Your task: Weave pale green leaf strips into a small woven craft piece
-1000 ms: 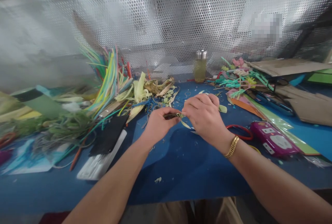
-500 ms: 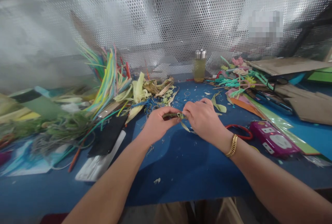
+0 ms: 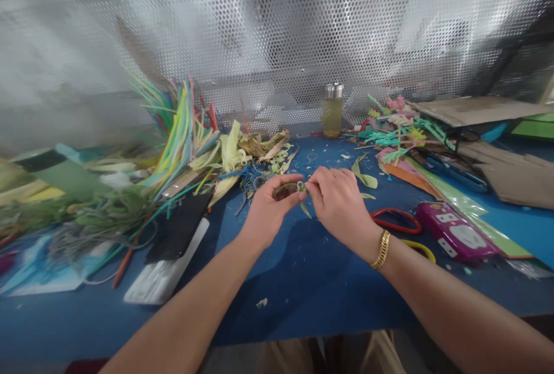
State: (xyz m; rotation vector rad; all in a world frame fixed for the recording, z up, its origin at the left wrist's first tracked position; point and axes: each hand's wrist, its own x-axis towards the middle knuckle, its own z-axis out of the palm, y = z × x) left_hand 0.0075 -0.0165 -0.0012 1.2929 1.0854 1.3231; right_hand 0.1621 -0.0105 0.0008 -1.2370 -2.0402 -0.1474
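Observation:
Over the middle of the blue table, my left hand (image 3: 266, 209) is closed, thumb and fingers pinching a narrow green leaf-like strip (image 3: 300, 187) with a small curl at its end. My right hand (image 3: 340, 199) is closed too, its thumb and forefinger pressed together at that curled end. A thin tail of the strip hangs down between the hands. What exactly lies under the right fingertips is hidden. Just beyond that hand rests a loose pale green husk piece (image 3: 366, 178). By my right wrist lie a red loop-shaped handle (image 3: 396, 225) and a yellow one (image 3: 422, 250).
Pale husks (image 3: 231, 149) and colourful pipe cleaners (image 3: 179, 131) crowd the left, near a black phone-like slab (image 3: 179, 227). A bottle (image 3: 333, 111) stands before the perforated metal screen (image 3: 281, 27). On the right are a purple box (image 3: 456, 232) and cardboard (image 3: 519, 172).
My right hand has shifted slightly left and down, uncovering more of the yellow handle. Both hands keep their pinch on the green strip, whose curl has turned slightly.

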